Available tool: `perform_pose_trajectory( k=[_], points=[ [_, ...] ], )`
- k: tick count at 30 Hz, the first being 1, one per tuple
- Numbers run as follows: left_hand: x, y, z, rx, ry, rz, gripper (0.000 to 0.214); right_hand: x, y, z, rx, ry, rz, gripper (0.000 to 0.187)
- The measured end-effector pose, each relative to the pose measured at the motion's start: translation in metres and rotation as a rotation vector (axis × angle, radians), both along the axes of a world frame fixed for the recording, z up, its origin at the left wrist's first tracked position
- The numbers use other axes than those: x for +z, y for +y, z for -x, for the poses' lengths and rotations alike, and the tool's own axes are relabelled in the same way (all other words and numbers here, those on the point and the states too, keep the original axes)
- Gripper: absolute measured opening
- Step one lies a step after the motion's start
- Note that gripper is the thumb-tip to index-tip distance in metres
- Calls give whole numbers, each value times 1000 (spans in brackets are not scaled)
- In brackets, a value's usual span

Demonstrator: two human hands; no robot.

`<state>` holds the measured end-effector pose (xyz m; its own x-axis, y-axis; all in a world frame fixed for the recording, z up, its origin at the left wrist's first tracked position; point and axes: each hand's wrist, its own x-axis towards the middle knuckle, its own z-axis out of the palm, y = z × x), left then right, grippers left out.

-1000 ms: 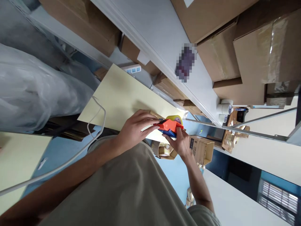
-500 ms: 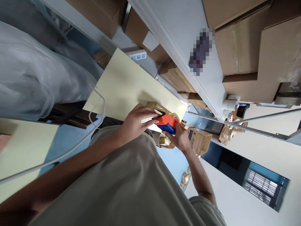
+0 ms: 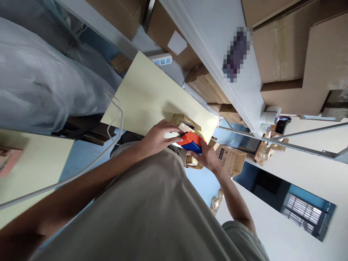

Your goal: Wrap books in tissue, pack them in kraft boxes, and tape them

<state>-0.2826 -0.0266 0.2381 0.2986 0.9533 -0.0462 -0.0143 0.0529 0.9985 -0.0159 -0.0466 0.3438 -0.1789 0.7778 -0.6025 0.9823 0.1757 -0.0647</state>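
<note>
My right hand (image 3: 206,155) is wrapped round a tape dispenser (image 3: 191,142) with an orange body, a blue handle and a yellow-edged tape roll. The thumb and fingers of my left hand (image 3: 160,136) close on its front end, by the dark cutting edge. Whether a loose end of tape lies between those fingertips is too small to tell. Just beyond the dispenser, a small cardboard box (image 3: 178,119) sits on the pale yellow table (image 3: 146,90), partly hidden by my hands and the dispenser.
A white cable (image 3: 89,167) runs across the left side. Large plastic-wrapped bundles (image 3: 49,79) stand at the left. Shelving (image 3: 206,43) with cardboard boxes (image 3: 282,54) and tape rolls (image 3: 269,116) rises at the right. An open carton (image 3: 231,159) lies past my right hand. A power strip (image 3: 163,59) is behind the table.
The view has shifted slightly, and a bit more of the small box shows beyond the dispenser. Both hands keep their hold on the tape dispenser.
</note>
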Motion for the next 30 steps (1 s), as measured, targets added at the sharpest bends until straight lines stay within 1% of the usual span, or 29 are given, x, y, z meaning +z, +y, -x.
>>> perform_pose_trajectory(
  k=[2, 4, 7, 11, 13, 16, 18, 20, 21, 23, 25, 26, 28, 30],
  points=[
    [2, 5, 6, -96, -28, 131, 36, 9, 3, 2, -17, 18, 62, 65],
    [1, 10, 9, -186, -69, 260, 41, 17, 6, 3, -45, 46, 119, 60],
    [-8, 13, 4, -241, -155, 420, 44, 25, 10, 5, -107, 80, 188, 50],
    [-20, 6, -10, -210, -241, 553, 45, 27, 13, 6, -178, 90, 269, 45],
    [-23, 0, -17, -183, -266, 582, 49, 27, 15, 7, -202, 86, 297, 45],
    [-23, -7, -29, -120, -289, 601, 52, 31, 20, 8, -221, 70, 325, 45],
    [-24, -10, -36, -91, -279, 591, 51, 38, 26, 7, -214, 63, 337, 47],
    [-28, -10, -39, -58, -244, 569, 52, 50, 35, 3, -214, 73, 358, 49],
    [-33, -9, -38, -34, -224, 554, 53, 58, 39, -1, -224, 79, 378, 50],
    [-51, -3, -32, 46, -188, 528, 56, 76, 47, -10, -267, 79, 430, 53],
    [-77, 6, -26, 138, -171, 515, 59, 92, 54, -19, -335, 70, 464, 56],
    [-91, 11, -25, 160, -172, 520, 59, 97, 57, -23, -372, 72, 472, 57],
    [-117, 20, -32, 176, -201, 545, 57, 102, 63, -25, -432, 89, 462, 58],
    [-138, 28, -47, 183, -221, 590, 54, 99, 69, -21, -443, 106, 427, 59]
  ],
)
